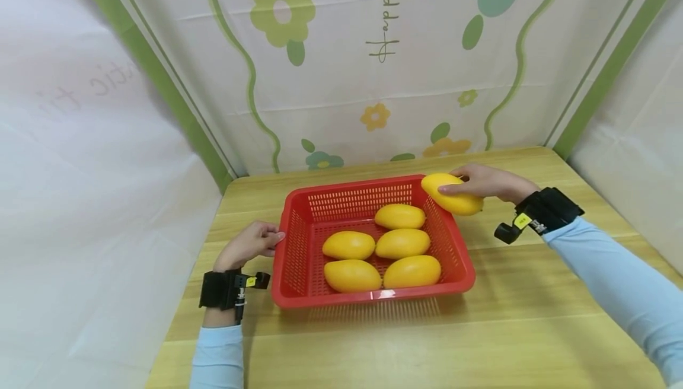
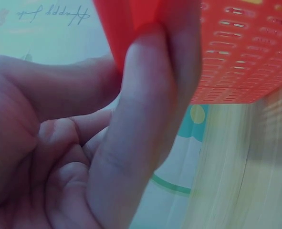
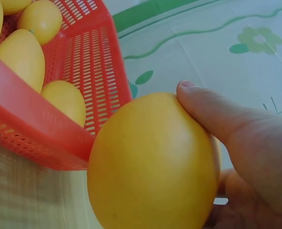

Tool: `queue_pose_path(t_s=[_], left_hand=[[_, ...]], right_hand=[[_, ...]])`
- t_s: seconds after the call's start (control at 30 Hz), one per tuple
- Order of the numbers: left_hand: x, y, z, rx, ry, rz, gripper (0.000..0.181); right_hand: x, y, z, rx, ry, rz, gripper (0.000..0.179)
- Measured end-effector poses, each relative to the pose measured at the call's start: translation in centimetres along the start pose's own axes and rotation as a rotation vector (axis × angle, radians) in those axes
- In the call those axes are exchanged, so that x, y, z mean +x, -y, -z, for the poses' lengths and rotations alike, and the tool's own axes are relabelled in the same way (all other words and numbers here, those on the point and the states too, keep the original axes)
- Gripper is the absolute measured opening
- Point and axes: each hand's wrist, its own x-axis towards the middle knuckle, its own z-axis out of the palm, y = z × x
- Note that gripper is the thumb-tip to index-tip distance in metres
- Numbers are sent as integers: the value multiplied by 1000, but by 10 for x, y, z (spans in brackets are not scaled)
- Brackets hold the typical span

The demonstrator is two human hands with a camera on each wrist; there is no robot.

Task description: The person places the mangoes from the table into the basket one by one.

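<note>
A red plastic basket (image 1: 373, 298) with slotted walls stands on the wooden table. Inside it lie several yellow mangoes (image 1: 402, 243), grouped toward its right and front. My left hand (image 1: 249, 245) pinches the basket's left rim between thumb and fingers; the left wrist view shows the red rim (image 2: 131, 24) in that pinch. Over the right rim, my right hand (image 1: 491, 181) grips another mango (image 1: 452, 194), thumb on the near side. In the right wrist view this held mango (image 3: 152, 162) overlaps the basket wall, and part of the fingers is hidden behind it.
The wooden table (image 1: 373, 353) reaches up to a white cloth backdrop (image 1: 341, 80) printed with flowers and green lines. White cloth walls (image 1: 96, 199) also stand at the left and right. Black camera straps (image 1: 549, 211) are worn on both wrists.
</note>
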Motion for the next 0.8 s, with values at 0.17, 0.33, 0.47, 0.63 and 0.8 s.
queue_pose_path(t_s=[0.17,0.33,0.47,0.63,0.8], left_hand=[[-1,-1,0,1,-1,1,26],[-1,-1,1,1,0,-3,26],[-2,0,1,0,0,0,27],[-1,-1,2,3,5,-10,27],[1,0,1,11,2,-9,27]], right_hand=[[2,6,-2,7,0,8,62],[4,10,-2,14,1,12,58],[5,16,-3,10,8,15,60],[4,22,-3,21,12,17,58],[6,27,-4,12,10,39,56]])
